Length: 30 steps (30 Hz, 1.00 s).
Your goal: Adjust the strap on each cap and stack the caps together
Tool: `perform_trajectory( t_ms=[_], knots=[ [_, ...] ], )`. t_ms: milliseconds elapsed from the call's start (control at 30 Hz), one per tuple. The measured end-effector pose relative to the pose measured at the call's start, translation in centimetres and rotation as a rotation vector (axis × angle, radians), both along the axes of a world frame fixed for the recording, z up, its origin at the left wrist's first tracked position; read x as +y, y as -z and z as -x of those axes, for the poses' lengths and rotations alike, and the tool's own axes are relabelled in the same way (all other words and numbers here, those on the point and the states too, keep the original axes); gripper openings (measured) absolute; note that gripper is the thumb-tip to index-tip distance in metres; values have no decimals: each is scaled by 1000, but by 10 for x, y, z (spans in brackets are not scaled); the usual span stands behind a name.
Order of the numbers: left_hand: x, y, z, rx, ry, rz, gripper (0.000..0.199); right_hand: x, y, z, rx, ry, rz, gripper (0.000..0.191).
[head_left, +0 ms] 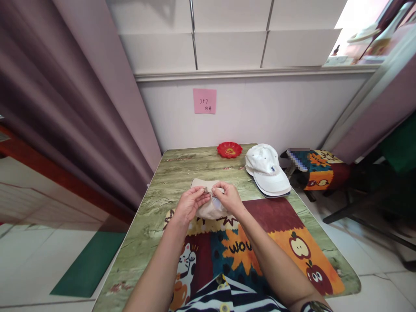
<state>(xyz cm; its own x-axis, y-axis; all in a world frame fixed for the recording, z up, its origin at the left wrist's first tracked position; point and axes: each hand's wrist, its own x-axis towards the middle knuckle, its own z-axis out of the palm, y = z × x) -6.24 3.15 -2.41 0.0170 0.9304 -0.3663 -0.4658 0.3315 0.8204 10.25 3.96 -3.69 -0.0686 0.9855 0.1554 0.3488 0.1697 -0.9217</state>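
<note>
A beige cap (pixel 212 211) lies on the table in front of me, its brim pointing toward the wall. My left hand (pixel 191 201) pinches a small strap or buckle piece of the cap between thumb and fingers. From the other side, my right hand (pixel 227 197) pinches the cap's strap close to the left fingertips. The fingers partly hide the fastening, so its exact state cannot be made out. To the right sits a white cap (pixel 264 162) with a small dark blue logo, stacked on a darker cap whose edge shows beneath its brim.
A red scalloped dish (pixel 229 150) stands at the table's far edge. A colourful mat (pixel 279 212) covers the near part of the wood-patterned table (pixel 146 229). On the wall is a pink note (pixel 204 101). A stool (pixel 320 169) stands at the right.
</note>
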Motion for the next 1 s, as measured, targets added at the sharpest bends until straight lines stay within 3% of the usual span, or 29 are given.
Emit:
perform_trajectory(
  t_ms=[700, 1000],
  knots=[
    [-2, -5, -2, 51, 30, -38, 8, -5, -18, -3, -157, 5, -24, 15],
    [-6, -7, -6, 68, 32, -81, 7, -6, -17, -4, 4, -50, -60, 18]
  ],
)
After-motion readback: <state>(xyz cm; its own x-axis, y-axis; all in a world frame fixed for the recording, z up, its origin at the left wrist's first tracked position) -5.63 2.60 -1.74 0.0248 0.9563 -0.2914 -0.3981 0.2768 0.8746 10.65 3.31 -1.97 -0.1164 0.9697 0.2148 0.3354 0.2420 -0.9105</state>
